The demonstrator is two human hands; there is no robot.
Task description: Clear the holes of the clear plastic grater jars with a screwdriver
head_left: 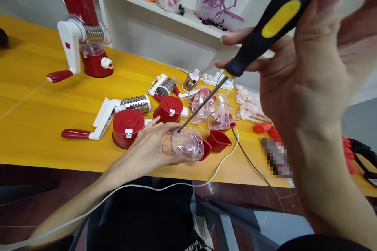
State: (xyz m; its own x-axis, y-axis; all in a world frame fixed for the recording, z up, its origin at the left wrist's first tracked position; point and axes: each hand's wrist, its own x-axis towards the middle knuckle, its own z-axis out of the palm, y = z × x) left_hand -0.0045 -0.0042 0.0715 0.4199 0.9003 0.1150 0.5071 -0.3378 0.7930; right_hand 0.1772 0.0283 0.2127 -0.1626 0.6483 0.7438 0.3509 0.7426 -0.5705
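My left hand (150,145) is closed round a clear plastic grater housing (188,145) near the table's front edge. In my right hand (306,55), raised close to the camera, is a screwdriver (265,23) with a black and yellow handle. Its long shaft slants down to the left, and the tip meets or overlaps the housing's upper left edge; I cannot tell how deep it sits. A red hopper (218,140) lies just right of the housing. Beside my left hand stand two red bases (128,125), and more clear housings (206,106) lie behind.
An assembled rotary grater (88,39) stands at the back left. Crank handles and drum graters (137,104) lie mid-table. White plastic parts (249,102) are piled to the right. A white cable (176,184) crosses the front edge. A shelf (141,2) runs along the back.
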